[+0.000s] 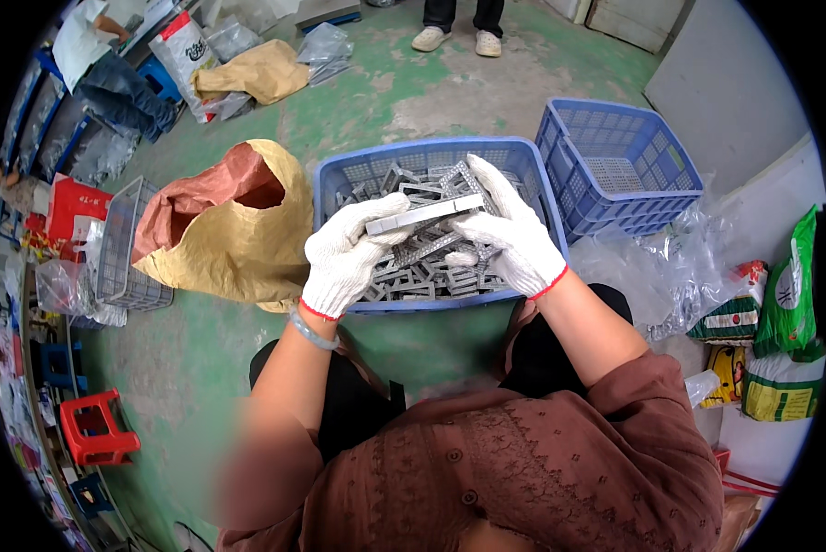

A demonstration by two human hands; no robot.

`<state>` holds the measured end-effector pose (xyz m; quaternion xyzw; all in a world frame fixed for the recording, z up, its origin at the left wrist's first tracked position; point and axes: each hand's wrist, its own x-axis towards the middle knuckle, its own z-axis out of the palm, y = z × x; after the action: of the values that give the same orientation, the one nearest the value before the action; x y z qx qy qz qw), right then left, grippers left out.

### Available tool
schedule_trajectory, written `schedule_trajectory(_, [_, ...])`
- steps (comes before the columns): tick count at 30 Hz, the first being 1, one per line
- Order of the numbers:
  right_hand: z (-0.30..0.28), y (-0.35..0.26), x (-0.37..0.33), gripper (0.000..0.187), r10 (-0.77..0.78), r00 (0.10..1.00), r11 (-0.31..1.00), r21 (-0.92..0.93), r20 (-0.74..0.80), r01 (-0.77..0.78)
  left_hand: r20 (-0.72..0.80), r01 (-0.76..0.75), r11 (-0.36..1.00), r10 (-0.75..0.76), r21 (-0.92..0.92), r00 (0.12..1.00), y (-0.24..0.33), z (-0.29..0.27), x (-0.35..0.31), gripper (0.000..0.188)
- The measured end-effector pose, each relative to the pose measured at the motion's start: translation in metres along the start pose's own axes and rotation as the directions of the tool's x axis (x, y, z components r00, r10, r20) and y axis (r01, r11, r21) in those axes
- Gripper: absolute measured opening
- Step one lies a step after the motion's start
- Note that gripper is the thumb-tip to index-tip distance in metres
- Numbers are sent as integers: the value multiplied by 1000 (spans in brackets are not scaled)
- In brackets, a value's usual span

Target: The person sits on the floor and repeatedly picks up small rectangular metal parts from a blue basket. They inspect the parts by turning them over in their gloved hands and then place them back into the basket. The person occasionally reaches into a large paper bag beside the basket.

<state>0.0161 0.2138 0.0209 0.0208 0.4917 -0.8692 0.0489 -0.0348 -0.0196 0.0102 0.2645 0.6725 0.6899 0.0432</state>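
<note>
Head view: left hand (342, 256) pinches one silvery bar (427, 213); right hand (516, 241), fingers spread, meets its other end; many silvery pieces (418, 281) remain in the blue crate (422, 144).

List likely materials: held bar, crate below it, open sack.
Held bar: probably metal, smooth silvery face with bright reflections; alloy unclear. Crate: likely moulded plastic, blue satin, with perforated walls. Sack: perhaps woven plastic or paper, matte yellow, holding stiff creases.

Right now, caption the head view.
White-gloved left hand gripping a long silvery bar, right hand at its end, above blue plastic basket.
</note>
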Motion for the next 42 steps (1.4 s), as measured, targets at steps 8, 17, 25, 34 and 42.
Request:
schedule_trajectory(8, [3, -2, -2, 77, -9, 1000, 997, -74, -11, 8, -38, 119, 992, -121, -45, 992, 9, 4, 1, 28])
schedule_trajectory(17, [-3, 2, 1, 78, 3, 1000, 997, -82, 8, -3, -51, 150, 988, -148, 34, 988, 16, 4, 3, 28])
schedule_trajectory(25, [-3, 3, 1, 79, 26, 1000, 995, -95, 9, -25, -74, 169, 985, -166, 31, 983, 19, 7, 2, 27])
schedule_trajectory(34, [-1, 2, -1, 80, 27, 1000, 991, -132, -11, -28, -75, 146, 988, -142, 49, 987, 13, 5, 0, 28])
schedule_trajectory(42, [-7, 8, 3, 80, -18, 1000, 997, -70, 8, 18, 5, -49, 982, 49, 182, 999, 0, -4, -1, 28])
